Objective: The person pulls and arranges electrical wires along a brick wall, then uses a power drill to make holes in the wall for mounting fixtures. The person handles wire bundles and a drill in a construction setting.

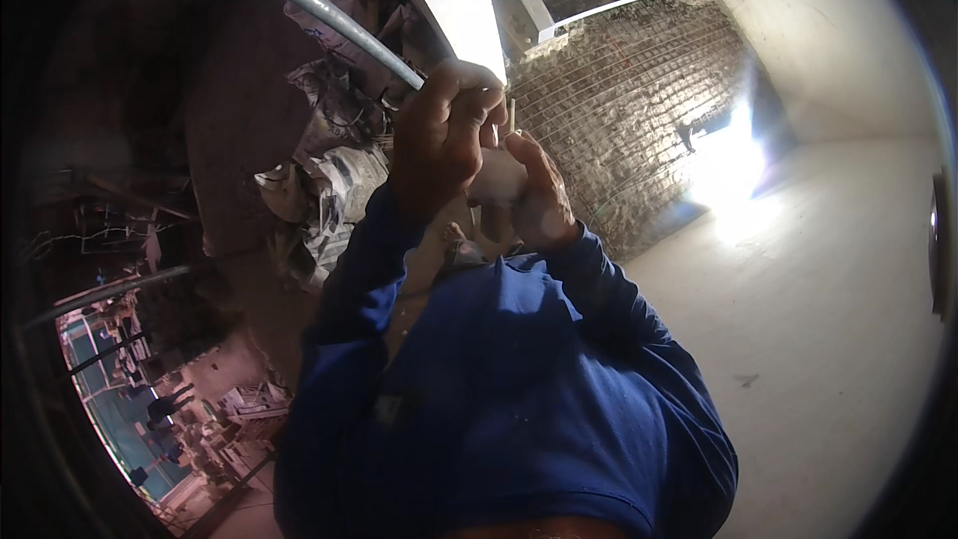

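Brn flr (232,180) w/ crumpled sacks (344,190) on it.

Place: seemingly a building site or rough work yard;
Sacks (344,195): crumpled, heaped;
Pole (309,8): bare metal, slanting;
Brickwork (609,75): rough, gridded, dusty-looking;
Wall (798,339): plain, pale;
Clutter (244,404): jumbled pieces, too small to identify

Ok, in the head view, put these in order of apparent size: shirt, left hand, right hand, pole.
1. Shirt
2. Left hand
3. Right hand

Pole: clearly smaller than the shirt, but long and thin, so I can't rank it against the hands.
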The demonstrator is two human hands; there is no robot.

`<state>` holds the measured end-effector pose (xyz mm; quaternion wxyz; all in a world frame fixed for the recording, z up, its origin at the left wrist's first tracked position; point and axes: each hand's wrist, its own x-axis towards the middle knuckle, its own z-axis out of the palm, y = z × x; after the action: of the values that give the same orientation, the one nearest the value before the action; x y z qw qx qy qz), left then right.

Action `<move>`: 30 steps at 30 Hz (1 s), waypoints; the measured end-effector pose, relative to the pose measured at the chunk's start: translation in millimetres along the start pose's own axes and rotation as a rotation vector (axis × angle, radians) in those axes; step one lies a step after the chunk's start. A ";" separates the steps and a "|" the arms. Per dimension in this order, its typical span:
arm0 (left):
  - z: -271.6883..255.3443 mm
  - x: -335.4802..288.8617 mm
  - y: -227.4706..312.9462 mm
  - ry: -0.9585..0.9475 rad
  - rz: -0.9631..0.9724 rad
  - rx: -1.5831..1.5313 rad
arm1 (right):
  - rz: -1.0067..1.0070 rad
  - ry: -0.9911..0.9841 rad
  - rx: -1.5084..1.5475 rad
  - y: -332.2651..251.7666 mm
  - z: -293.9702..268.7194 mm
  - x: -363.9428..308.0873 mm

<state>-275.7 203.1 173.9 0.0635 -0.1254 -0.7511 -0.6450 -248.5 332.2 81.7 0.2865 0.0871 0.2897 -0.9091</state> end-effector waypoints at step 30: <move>-48.0 -135.3 -198.3 0.225 -0.694 -0.462 | 0.117 0.020 -0.678 77.2 -61.6 56.7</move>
<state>-202.5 114.4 -42.2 -0.1051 0.1948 -0.5730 -0.7891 -251.4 289.5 -23.8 0.3478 0.0122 0.5726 -0.7423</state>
